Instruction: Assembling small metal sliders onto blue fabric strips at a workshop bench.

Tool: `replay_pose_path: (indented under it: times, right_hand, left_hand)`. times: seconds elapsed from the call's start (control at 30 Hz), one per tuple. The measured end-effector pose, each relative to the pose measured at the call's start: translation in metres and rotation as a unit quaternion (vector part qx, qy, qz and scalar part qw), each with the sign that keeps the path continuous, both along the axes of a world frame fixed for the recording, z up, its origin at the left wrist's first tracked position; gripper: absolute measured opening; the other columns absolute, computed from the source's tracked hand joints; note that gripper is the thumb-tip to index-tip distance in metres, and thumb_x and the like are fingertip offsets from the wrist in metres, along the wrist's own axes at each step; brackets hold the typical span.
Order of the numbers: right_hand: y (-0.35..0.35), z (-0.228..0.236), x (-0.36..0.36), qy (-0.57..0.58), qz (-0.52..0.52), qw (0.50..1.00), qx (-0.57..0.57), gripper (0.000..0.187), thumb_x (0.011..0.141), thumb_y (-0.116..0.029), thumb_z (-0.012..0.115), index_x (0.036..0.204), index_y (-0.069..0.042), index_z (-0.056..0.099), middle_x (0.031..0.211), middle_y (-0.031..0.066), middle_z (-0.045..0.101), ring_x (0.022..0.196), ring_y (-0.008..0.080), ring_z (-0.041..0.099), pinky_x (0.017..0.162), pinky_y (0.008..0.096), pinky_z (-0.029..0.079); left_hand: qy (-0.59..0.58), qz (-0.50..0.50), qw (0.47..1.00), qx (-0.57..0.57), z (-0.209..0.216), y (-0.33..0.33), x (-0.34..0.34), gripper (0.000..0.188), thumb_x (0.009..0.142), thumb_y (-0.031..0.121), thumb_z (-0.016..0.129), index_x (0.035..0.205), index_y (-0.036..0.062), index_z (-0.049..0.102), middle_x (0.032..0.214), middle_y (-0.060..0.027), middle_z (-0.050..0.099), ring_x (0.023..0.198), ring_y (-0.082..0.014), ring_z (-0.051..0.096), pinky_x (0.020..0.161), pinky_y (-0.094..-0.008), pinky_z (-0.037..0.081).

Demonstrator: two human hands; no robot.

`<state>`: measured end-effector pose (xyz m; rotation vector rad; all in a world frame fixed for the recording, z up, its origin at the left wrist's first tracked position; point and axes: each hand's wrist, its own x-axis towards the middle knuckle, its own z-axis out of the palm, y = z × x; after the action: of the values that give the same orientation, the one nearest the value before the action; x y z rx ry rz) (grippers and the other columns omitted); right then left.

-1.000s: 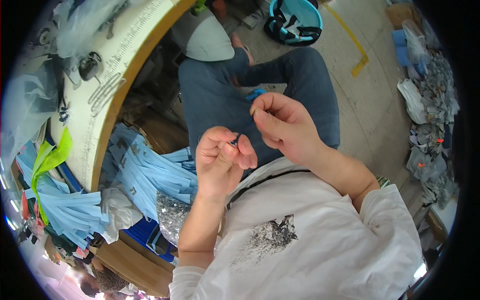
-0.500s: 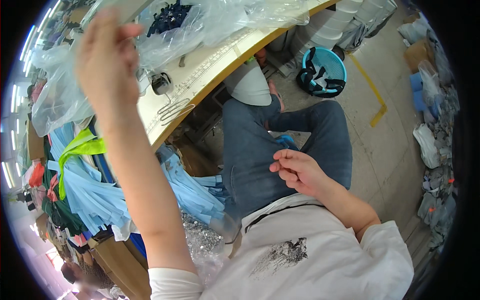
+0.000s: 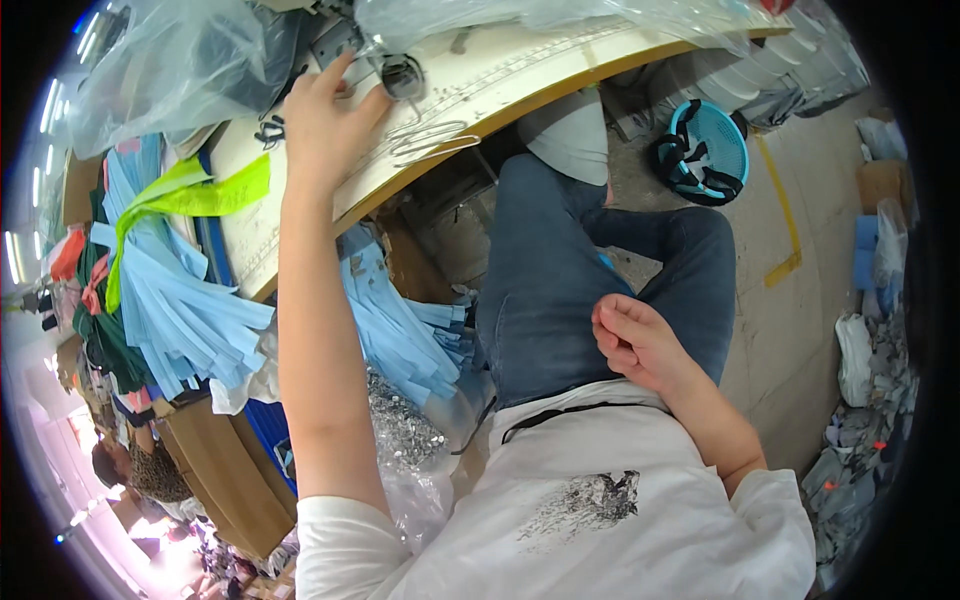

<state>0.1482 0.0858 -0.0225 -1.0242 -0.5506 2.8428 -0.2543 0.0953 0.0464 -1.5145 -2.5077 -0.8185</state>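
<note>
My left hand reaches over the white worktable, its index finger stretched toward a small metal plate and its thumb apart from it. I see nothing between these fingers. Close to the thumb is a round, dark, shiny metal part. Bent metal wire loops lie beside it at the table's edge. A small dark looped item rests left of the hand. Over my lap my right hand is closed, thumb pressed on curled fingers. Whatever it may hold is hidden.
Light-blue fabric strips and a lime-green strip hang at the left. More blue strips hang under the table, above a clear bag of shiny bits. Clear plastic covers the table's far left. A blue basket stands on the floor.
My left hand has come down from above the table toward the metal parts. The right hand stays over my lap, its fingers curled tighter. The whole view has shifted.
</note>
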Motion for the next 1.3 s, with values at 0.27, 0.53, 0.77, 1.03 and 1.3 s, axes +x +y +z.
replay_pose_path:
  times: [0.27,0.53,0.77,1.03,1.3]
  right_hand:
    - [-0.002,-0.001,-0.003,-0.025,-0.024,0.999,-0.013,0.016,0.099,-0.022,0.053,0.094,-0.008,0.057,0.071,-0.0017,0.050,0.049,0.0021,0.033,0.040,0.0165,0.021]
    - [0.000,-0.002,-0.007,-0.057,-0.028,0.998,-0.008,0.017,0.099,-0.023,0.053,0.095,-0.007,0.056,0.072,-0.0014,0.050,0.049,0.0018,0.033,0.039,0.0163,0.022]
    - [0.003,0.000,-0.012,-0.047,-0.012,0.999,0.001,0.018,0.099,-0.022,0.052,0.100,-0.006,0.058,0.076,-0.0004,0.052,0.050,0.0015,0.036,0.039,0.0155,0.024]
    - [0.001,-0.003,-0.002,0.011,-0.011,0.999,0.035,0.019,0.100,-0.018,0.051,0.109,-0.004,0.059,0.086,0.0023,0.059,0.051,0.0009,0.037,0.042,0.0151,0.026]
    - [0.009,0.015,0.004,0.036,-0.048,0.995,0.082,0.018,0.098,-0.020,0.056,0.106,-0.005,0.059,0.088,0.0048,0.059,0.053,0.0007,0.036,0.043,0.0155,0.027]
  left_hand:
    - [0.064,-0.029,0.997,0.003,-0.007,0.001,-0.011,0.041,0.078,0.038,0.069,0.109,0.0115,0.072,0.104,-0.0139,0.060,0.101,-0.0320,0.054,0.090,-0.0391,0.044]
    - [-0.021,-0.029,0.999,0.020,0.008,-0.022,0.002,0.028,0.079,0.029,0.074,0.089,0.0031,0.071,0.088,-0.0095,0.064,0.076,-0.0206,0.059,0.071,-0.0310,0.047]
    - [-0.094,-0.037,0.994,0.043,0.011,-0.031,-0.002,0.025,0.077,0.024,0.075,0.090,0.0026,0.071,0.088,-0.0100,0.064,0.081,-0.0229,0.061,0.074,-0.0312,0.049]
    - [0.100,-0.137,0.985,0.017,0.016,-0.031,-0.005,0.019,0.086,0.020,0.067,0.100,0.0061,0.067,0.087,-0.0071,0.066,0.080,-0.0223,0.060,0.076,-0.0304,0.048]
    - [-0.514,-0.075,0.840,0.157,0.029,-0.087,0.105,0.024,0.094,0.005,0.058,0.115,-0.0057,0.061,0.092,-0.0104,0.067,0.075,-0.0121,0.058,0.069,-0.0242,0.047]
